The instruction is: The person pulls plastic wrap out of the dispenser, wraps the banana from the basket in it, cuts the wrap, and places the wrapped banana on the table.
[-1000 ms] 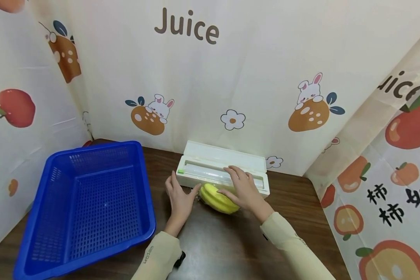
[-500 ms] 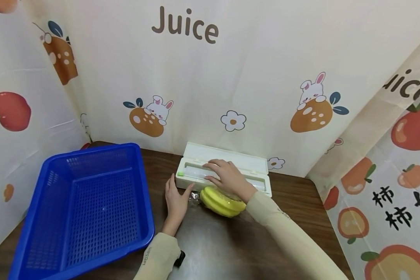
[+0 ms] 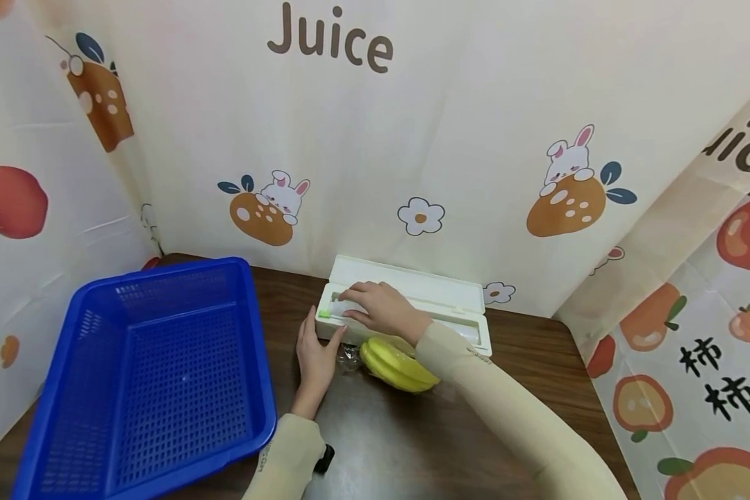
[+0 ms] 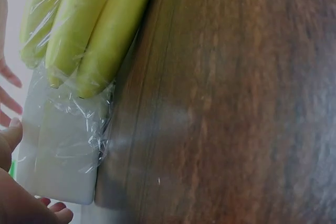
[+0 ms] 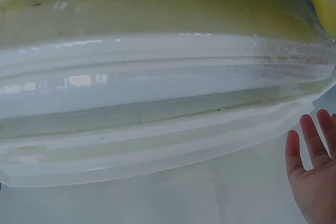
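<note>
A white cling film dispenser box (image 3: 387,332) lies on the table with its lid (image 3: 412,281) raised at the back. Inside shows a pale roll of film (image 5: 157,85). My left hand (image 3: 317,360) rests at the box's left end, thumb along the front. Over the box's left part, my right hand (image 3: 381,309) reaches with fingers apart, close to the green piece (image 3: 324,314) at that end; fairly straight fingers (image 5: 315,148) show in the right wrist view. Bananas (image 3: 396,364) in clear film lie against the box front, a crumpled film end (image 3: 348,357) toward my left thumb.
A large blue plastic basket (image 3: 262,389) stands on the left of the brown wooden table (image 3: 387,451). Printed curtains (image 3: 475,104) close off the back and both sides.
My right hand has slid left along the box, from above the bananas to the box's left end. My left hand has moved slightly, its thumb coming off the bananas' wrapping to the box front.
</note>
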Motion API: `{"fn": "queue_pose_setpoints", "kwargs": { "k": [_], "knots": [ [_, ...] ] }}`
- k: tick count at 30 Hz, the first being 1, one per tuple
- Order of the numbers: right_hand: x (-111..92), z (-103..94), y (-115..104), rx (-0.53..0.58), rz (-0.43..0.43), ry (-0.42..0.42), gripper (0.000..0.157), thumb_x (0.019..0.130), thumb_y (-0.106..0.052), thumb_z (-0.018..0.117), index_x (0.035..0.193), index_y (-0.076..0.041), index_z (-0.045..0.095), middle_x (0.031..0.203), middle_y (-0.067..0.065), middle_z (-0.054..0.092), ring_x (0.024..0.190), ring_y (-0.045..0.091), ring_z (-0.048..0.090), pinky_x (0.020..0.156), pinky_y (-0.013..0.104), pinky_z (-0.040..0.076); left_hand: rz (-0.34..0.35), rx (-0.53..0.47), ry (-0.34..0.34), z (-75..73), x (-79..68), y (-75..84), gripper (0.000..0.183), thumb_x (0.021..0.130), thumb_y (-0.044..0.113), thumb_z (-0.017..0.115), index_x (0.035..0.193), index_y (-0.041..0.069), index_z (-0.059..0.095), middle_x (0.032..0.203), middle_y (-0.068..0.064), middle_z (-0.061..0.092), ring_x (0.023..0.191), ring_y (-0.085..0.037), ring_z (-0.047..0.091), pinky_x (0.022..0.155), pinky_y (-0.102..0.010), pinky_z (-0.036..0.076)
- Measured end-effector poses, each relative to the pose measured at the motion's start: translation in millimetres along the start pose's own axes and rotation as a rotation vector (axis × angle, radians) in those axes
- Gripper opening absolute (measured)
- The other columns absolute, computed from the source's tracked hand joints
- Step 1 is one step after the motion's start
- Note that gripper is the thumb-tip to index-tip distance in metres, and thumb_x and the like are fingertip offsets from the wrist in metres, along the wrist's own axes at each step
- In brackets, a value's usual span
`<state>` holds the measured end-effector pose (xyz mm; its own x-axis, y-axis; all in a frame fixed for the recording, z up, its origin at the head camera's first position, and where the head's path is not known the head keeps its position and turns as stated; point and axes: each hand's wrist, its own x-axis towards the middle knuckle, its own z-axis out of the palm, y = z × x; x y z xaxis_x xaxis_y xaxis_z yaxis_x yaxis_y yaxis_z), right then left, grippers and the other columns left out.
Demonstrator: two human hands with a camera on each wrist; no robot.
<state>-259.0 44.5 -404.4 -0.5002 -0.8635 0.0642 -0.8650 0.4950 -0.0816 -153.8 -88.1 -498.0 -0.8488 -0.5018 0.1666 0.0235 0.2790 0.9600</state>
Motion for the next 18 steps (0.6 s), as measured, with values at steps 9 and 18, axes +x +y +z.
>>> {"fn": "queue_pose_setpoints", "kwargs": {
  "k": [9, 18],
  "knots": [
    [16, 11.9, 2, 0.061, -0.063, -0.002, 0.026, 0.108, -0.027, 0.064, 0.128, -0.013, 0.072, 0.127, 0.008, 0.073, 0.105, 0.025, 0.073, 0.095, 0.044, 0.058, 0.01, -0.003, -0.009, 0.2, 2.0, -1.0, 0.08, 0.09, 0.011, 0.085, 0.156, -0.007, 0.043, 0.151, -0.033, 0.05, 0.142, -0.05, 0.048, 0.116, -0.063, 0.039],
    [28, 19.2, 4, 0.11, -0.156, 0.038, 0.018, 0.104, -0.026, 0.069, 0.113, -0.013, 0.077, 0.115, 0.005, 0.076, 0.107, 0.024, 0.071, 0.097, 0.041, 0.056, 0.021, 0.0, -0.023, 0.2, 6.5, -4.3, 0.085, 0.087, 0.011, 0.089, 0.156, -0.007, 0.043, 0.153, -0.033, 0.049, 0.143, -0.05, 0.047, 0.117, -0.064, 0.038]
  ]
}}
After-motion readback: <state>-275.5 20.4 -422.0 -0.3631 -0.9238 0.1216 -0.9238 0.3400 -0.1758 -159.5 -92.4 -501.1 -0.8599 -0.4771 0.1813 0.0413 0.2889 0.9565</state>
